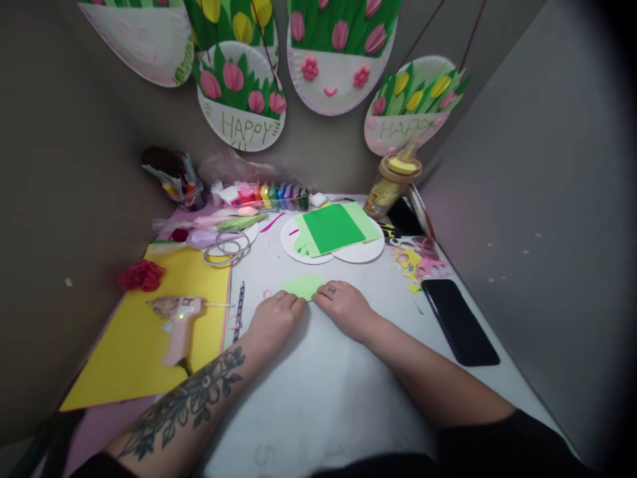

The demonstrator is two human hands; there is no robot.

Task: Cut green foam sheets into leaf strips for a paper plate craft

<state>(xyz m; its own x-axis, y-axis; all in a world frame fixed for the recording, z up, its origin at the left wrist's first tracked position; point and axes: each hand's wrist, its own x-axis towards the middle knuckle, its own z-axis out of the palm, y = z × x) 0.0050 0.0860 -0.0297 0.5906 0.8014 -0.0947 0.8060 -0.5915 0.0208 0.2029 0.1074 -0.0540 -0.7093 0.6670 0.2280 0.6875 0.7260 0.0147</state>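
Observation:
A small piece of light green paper (302,285) lies on the white table (308,385) in front of me. My left hand (277,320) is closed at its near left edge, fingers curled down on the paper. At the near right edge, my right hand (346,309) is closed on the same piece, its fingertips almost meeting the left ones. The near edge of the paper is hidden under the fingers. Just beyond it, dark green paper (333,229) rests over a lighter green sheet (365,222) and white paper plates (358,253).
Left are yellow sheets (114,352), a pink glue gun (182,328), a patterned pencil (239,309) and metal rings (226,247). Right are paper scraps (423,265) and a black phone (460,322). A lidded cup (391,186) stands behind; decorated plates (343,79) hang above.

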